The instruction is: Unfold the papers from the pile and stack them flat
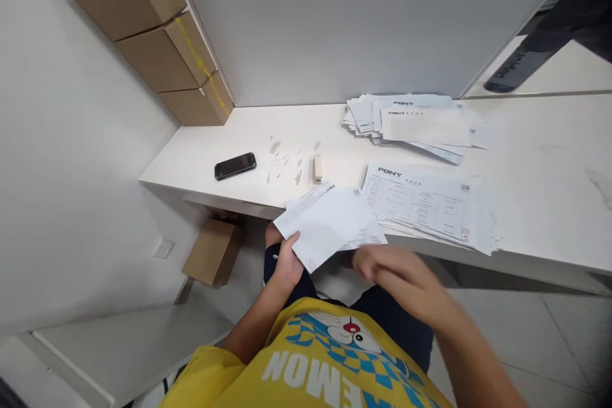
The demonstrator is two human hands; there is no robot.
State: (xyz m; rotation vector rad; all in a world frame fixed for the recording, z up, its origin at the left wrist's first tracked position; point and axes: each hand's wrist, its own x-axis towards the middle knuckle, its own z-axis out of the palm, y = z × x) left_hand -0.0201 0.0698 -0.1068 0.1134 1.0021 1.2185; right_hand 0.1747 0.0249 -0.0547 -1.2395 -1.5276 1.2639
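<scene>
My left hand (289,262) grips a few loose paper sheets (325,223) at their lower left edge, thumb on top. They lean over the table's front edge; the top one is mostly blank, with a small red stamp at its lower corner. My right hand (399,277), slightly blurred, is curled closed just below the right end of these sheets. Whatever its fingers may hold is hidden. Close to the right of the held sheets lies a stack of printed forms (421,201) headed PONY. A small beige block-like object (318,169) stands just beyond the held sheets.
An uneven pile of papers (425,124) lies at the back of the white table (540,185). A black phone (235,166) rests on the left. Cardboard boxes (182,57) are stacked at the left rear corner; another box (213,252) sits below the table.
</scene>
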